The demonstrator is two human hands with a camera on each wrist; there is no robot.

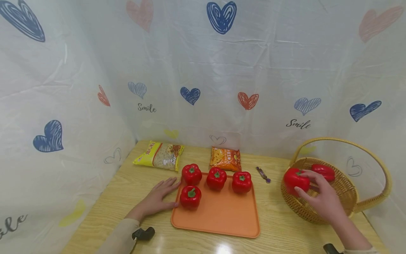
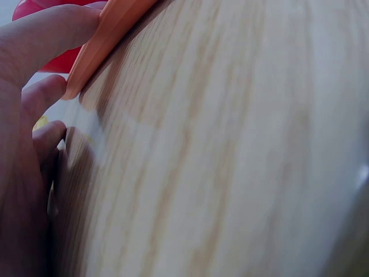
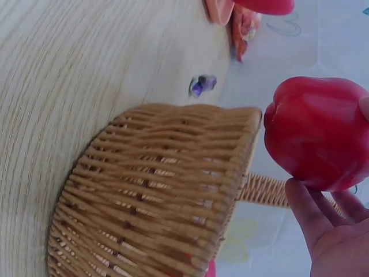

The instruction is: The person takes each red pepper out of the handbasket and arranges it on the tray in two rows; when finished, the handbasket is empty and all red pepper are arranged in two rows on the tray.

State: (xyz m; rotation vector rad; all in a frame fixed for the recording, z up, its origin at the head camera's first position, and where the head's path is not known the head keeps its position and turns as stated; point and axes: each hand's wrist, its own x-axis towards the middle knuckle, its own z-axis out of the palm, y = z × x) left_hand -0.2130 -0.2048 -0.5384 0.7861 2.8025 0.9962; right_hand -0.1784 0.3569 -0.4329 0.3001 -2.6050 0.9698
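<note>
Over the left rim of a wicker basket (image 1: 345, 197), my right hand (image 1: 323, 197) grips a red bell pepper (image 1: 295, 181) between thumb and fingers; the right wrist view shows this pepper (image 3: 320, 133) above the rim. Another red pepper (image 1: 323, 172) lies inside the basket. My left hand (image 1: 157, 199) rests at the left edge of an orange tray (image 1: 222, 218), its fingers extended and touching the rim. On the tray are several red bell peppers with green stems, among them a front-left one (image 1: 190, 197) near my left thumb and a right one (image 1: 242, 182).
Behind the tray lie a yellow bag (image 1: 163, 155) and an orange snack packet (image 1: 225, 158). A small wrapped candy (image 1: 263, 175) sits between tray and basket. The basket's tall handle (image 1: 342, 140) arches up on the right. A heart-printed curtain (image 1: 196, 70) surrounds the wooden table.
</note>
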